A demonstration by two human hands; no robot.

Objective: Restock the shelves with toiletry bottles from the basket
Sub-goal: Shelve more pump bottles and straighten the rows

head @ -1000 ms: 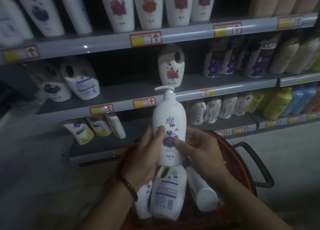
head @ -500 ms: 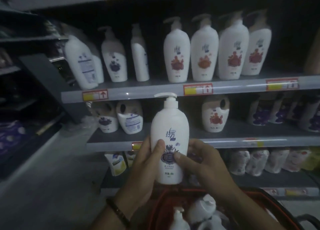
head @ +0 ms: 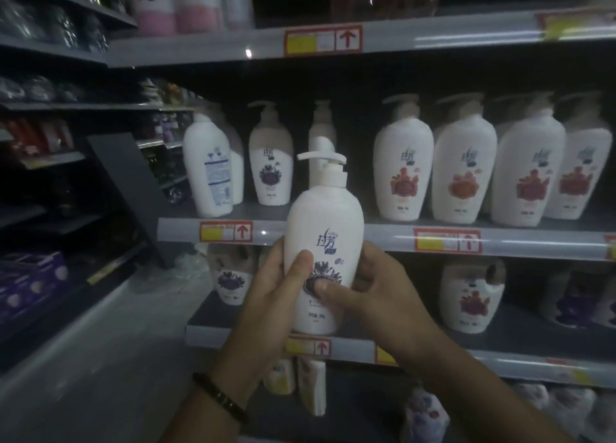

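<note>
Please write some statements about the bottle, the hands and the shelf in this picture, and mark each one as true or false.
1. The left hand and the right hand both hold the pump bottle. True.
2. The pump bottle has an orange label. False: its label is purple.
3. The pump bottle lies on its side. False: it is upright, pump on top.
4. A dark bracelet is on the left wrist. True.
5. On the shelf stand bottles with red labels. True.

The light is dim. Grey metal shelves (head: 533, 244) fill the right side, with red and yellow price tags (head: 322, 40) on the front edges (each shows an arrow up). A pale floor (head: 83, 376) runs beside darker shelving (head: 53, 47) on the left.
</note>
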